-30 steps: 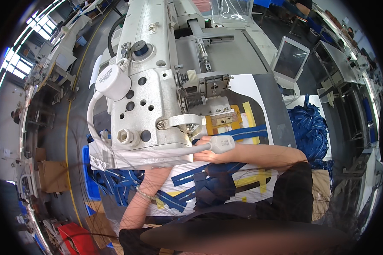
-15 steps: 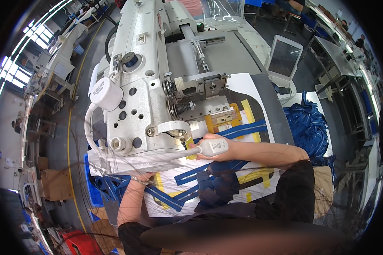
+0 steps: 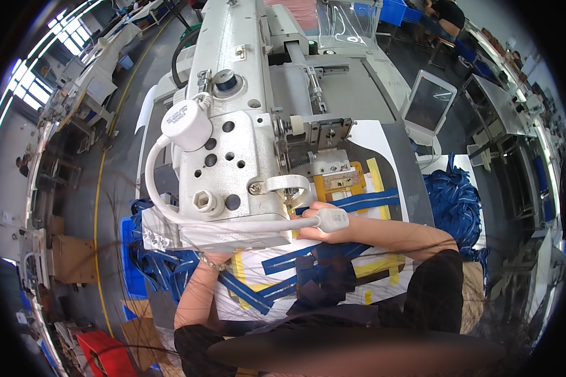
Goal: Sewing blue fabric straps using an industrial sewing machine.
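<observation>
A white industrial sewing machine [image 3: 233,144] stands in front of me, and its head overhangs both hands. My right hand [image 3: 326,234] reaches in beside the needle area with curled fingers, at the left end of a blue zipper strip [image 3: 374,200]. A white cable switch [image 3: 333,220] crosses in front of that hand and its fingertips are hidden. That strip runs in front of a yellow clamp frame [image 3: 356,179]. My left hand [image 3: 217,257] is under the machine head's left side, its fingers hidden. Nearer me, more blue zipper strips [image 3: 289,261] lie on a white sheet [image 3: 242,264] with yellow tape.
A heap of blue strips [image 3: 454,201] is piled at the right, beside a tilted screen [image 3: 429,103]. More blue strips [image 3: 163,267] hang at the left by a blue bin [image 3: 132,251]. A cardboard box [image 3: 74,259] and a red crate [image 3: 105,355] stand on the floor.
My view has shifted, so the machine sits further right and slightly lower in the picture. Both hands keep about the same places relative to the machine.
</observation>
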`<state>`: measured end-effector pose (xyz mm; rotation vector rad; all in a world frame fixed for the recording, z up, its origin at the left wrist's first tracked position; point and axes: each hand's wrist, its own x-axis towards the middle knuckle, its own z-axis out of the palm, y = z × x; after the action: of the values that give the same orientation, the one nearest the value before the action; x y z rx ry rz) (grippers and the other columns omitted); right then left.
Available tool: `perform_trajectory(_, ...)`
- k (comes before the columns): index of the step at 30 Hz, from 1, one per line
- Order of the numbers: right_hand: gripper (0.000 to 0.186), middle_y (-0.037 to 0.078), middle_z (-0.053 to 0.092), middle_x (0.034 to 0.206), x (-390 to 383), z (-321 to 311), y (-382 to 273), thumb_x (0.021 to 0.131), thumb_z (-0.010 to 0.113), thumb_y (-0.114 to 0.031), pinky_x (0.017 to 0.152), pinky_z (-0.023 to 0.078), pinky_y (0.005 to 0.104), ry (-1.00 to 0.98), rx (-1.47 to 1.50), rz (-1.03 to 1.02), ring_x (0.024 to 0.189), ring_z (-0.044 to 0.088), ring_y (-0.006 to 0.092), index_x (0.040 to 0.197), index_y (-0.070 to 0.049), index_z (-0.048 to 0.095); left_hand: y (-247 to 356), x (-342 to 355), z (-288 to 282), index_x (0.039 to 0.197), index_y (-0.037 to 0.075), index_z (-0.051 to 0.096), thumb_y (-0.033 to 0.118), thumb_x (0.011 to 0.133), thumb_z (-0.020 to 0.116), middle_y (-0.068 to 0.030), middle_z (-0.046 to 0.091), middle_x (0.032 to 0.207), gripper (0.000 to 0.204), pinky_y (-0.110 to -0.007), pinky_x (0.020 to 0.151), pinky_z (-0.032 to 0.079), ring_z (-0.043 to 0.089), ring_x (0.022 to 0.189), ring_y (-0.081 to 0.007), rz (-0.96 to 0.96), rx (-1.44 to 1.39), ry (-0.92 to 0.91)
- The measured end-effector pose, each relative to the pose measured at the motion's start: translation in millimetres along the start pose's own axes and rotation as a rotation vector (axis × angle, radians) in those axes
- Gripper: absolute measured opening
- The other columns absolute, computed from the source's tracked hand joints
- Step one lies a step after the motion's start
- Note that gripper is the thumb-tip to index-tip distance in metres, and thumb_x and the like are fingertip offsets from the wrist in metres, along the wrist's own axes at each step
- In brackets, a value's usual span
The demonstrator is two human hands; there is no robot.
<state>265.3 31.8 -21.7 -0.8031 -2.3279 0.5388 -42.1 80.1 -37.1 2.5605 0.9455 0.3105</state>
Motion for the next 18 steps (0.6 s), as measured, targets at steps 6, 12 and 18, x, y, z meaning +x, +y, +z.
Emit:
perform_trajectory(6, 0.022, 0.003, 0.060, 0.090, 5.5, -18.9, -18.9, 0.078, 0.064, -0.019, 0.065, 0.049, 0.0331, -0.042, -0.568, -0.364, 0.078, 0.058, 0.0206, 0.097, -0.009, 0.061, 51.2, -6.8, -8.9, 0.132, 0.012, 0.047, 0.062, 0.080, 0.055, -0.0080, 0.049, 0.133, 0.072, -0.041, 0.107, 0.030, 0.044, 0.124, -0.0249, -0.114, -0.057, 0.085)
perform_trajectory(12, 0.017, 0.001, 0.054, 0.079, 16.2, -28.2, -31.4, 0.070, 0.070, -0.019, 0.054, 0.046, 0.0337, 0.132, -0.376, -0.293, 0.069, 0.057, 0.0182, 0.075, -0.011, 0.056, 87.0, -12.6, -23.7, 0.119, 0.009, 0.060, 0.052, 0.086, 0.053, -0.0118, 0.061, 0.117, 0.054, -0.043, 0.100, 0.035, 0.051, 0.115, -0.0301, -0.213, 0.002, -0.020)
perform_trajectory(18, 0.019, 0.008, 0.057, 0.081, 30.3, -31.2, -13.8, 0.075, 0.067, -0.021, 0.069, 0.039, 0.0349, 0.019, -0.301, 0.054, 0.082, 0.052, 0.0237, 0.089, -0.008, 0.064, 85.5, -16.3, -12.4, 0.118, 0.012, 0.061, 0.051, 0.086, 0.054, -0.0100, 0.062, 0.115, 0.051, -0.043, 0.101, 0.035, 0.052, 0.114, -0.0300, -0.193, 0.059, 0.120)
